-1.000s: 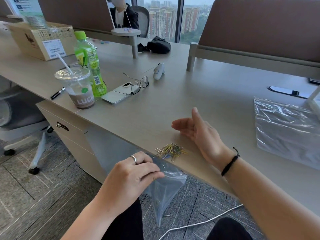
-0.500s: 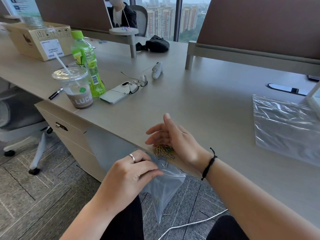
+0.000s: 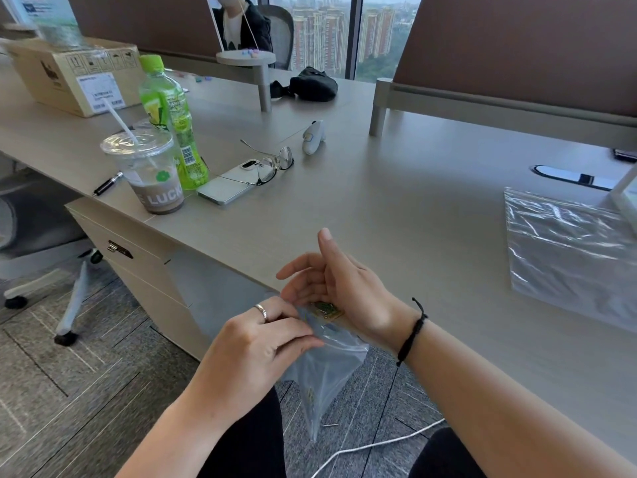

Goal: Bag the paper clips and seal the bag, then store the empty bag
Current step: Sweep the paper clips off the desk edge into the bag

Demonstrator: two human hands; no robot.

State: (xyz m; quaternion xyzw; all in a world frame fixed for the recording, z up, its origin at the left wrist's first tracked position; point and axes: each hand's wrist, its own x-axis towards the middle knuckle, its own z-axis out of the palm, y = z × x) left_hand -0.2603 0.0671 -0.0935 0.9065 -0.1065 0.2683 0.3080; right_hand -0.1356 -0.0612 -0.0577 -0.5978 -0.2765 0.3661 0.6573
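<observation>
My left hand (image 3: 255, 353) pinches the mouth of a small clear bag (image 3: 327, 374) that hangs below the desk's front edge. A bunch of coloured paper clips (image 3: 325, 309) lies right at that edge, at the bag's mouth. My right hand (image 3: 341, 288) is cupped with fingers apart just behind and over the clips, touching them from the far side. A few clips show inside the hanging bag. A second, larger clear bag (image 3: 568, 253) lies flat on the desk at the right.
On the desk (image 3: 396, 201) at the left stand a coffee cup (image 3: 148, 170), a green bottle (image 3: 170, 122), a phone (image 3: 227, 188) with glasses (image 3: 272, 163), a pen and a cardboard box (image 3: 76, 77). A person sits at the far side.
My right hand has swept the pile of clips toward me across the desk to its front edge, over the bag's mouth. My left hand has kept holding the bag.
</observation>
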